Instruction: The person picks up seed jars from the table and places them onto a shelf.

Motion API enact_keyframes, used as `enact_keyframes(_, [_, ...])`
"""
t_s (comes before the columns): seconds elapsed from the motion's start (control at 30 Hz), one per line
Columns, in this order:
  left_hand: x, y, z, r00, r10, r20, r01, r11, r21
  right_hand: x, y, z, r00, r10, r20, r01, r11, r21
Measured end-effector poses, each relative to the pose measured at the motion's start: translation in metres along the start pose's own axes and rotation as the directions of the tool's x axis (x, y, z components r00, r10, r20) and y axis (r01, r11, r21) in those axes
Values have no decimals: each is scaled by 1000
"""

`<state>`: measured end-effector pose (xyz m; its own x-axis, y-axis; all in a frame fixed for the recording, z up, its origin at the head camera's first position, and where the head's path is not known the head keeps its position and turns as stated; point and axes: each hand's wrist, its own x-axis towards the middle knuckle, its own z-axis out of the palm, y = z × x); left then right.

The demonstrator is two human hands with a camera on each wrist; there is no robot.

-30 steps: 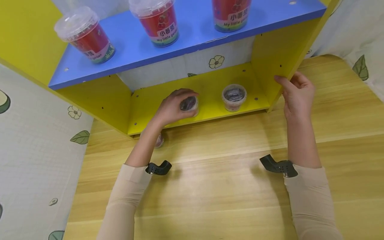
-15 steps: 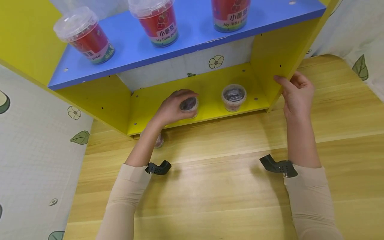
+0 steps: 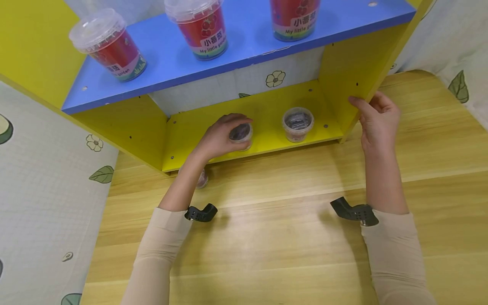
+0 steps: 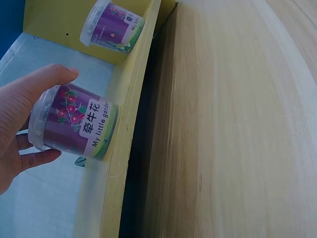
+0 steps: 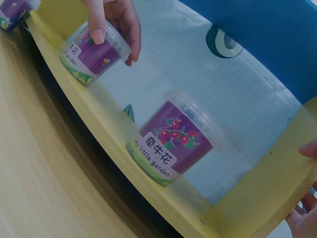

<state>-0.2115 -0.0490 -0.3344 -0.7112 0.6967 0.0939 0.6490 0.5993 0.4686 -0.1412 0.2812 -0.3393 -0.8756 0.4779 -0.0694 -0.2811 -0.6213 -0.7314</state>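
Note:
My left hand (image 3: 219, 137) holds a purple-labelled plastic cup (image 4: 79, 120) by its clear lid, thumb on one side and fingers on the other. The cup stands upright on the yellow lower shelf (image 3: 267, 142). To its right on that shelf is a matching purple cup (image 5: 173, 141), upright and untouched. My right hand (image 3: 381, 123) grips the front edge of the shelf unit's yellow right side panel (image 3: 352, 72), thumb on the inner face and fingers on the outer side. A third purple cup (image 3: 202, 179) is on the table, partly hidden behind my left forearm.
Three red-labelled lidded cups, including the middle one (image 3: 207, 34), stand on the blue upper shelf (image 3: 244, 48). That shelf overhangs the lower one. The wood-grain table (image 3: 267, 237) extends in front. White patterned cloth (image 3: 49, 203) covers the left side.

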Motion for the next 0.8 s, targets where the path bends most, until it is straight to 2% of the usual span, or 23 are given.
enact_keyframes(0.23, [-1,0,-1,1000,-6,21,6,1000,11,0,0,0,1000,4,1,-4,1000,-7])
enact_keyframes(0.8, [-1,2,-6,1000,-20,18,19,999,34,0,0,1,1000,-1,-6,1,1000,-12])
